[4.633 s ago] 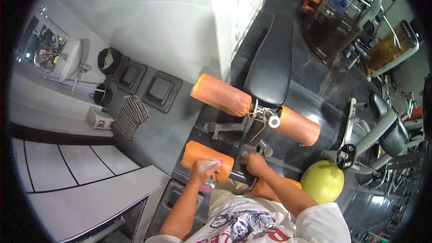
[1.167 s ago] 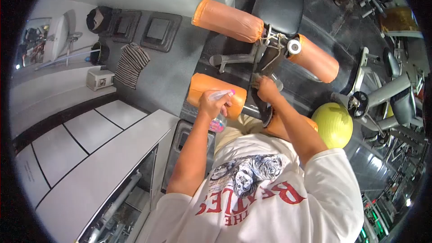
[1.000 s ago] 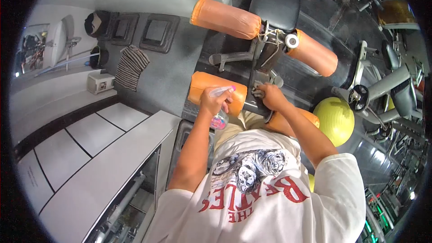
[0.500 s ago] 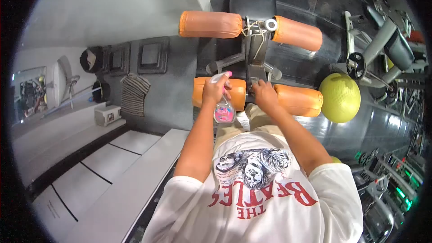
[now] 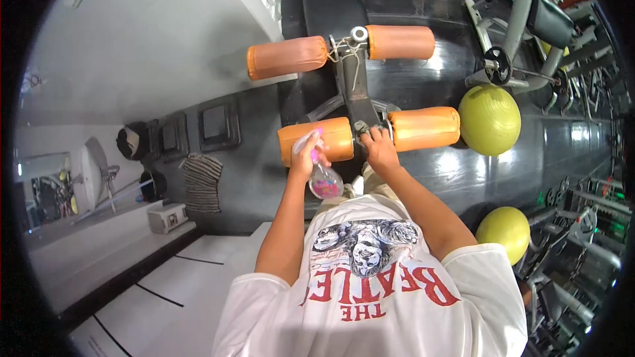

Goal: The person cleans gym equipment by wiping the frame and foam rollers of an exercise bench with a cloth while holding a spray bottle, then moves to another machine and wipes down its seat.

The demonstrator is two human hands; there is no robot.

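A clear spray bottle (image 5: 325, 182) with a pink-and-white trigger head is gripped in my left hand (image 5: 309, 155), in front of the lower left orange roller (image 5: 335, 139). My right hand (image 5: 380, 147) is closed at the metal centre of the bench frame (image 5: 357, 86), beside the lower right orange roller (image 5: 424, 128); a small crumpled thing, possibly a cloth, shows at its fingertips. Two more orange rollers, one on the left (image 5: 288, 58) and one on the right (image 5: 401, 42), sit farther up the frame, with string tied between them.
Two yellow-green exercise balls, an upper one (image 5: 490, 120) and a lower one (image 5: 504, 233), lie to the right. Gym machines (image 5: 529, 33) stand beyond them. At left are a striped mat (image 5: 202, 183), black square frames (image 5: 220, 126), a small white box (image 5: 167, 218) and a white wall.
The view has turned, so the rollers appear tilted and the second ball shows more. The bottle now hangs at more of a slant in my left hand. My right hand remains at the frame's centre.
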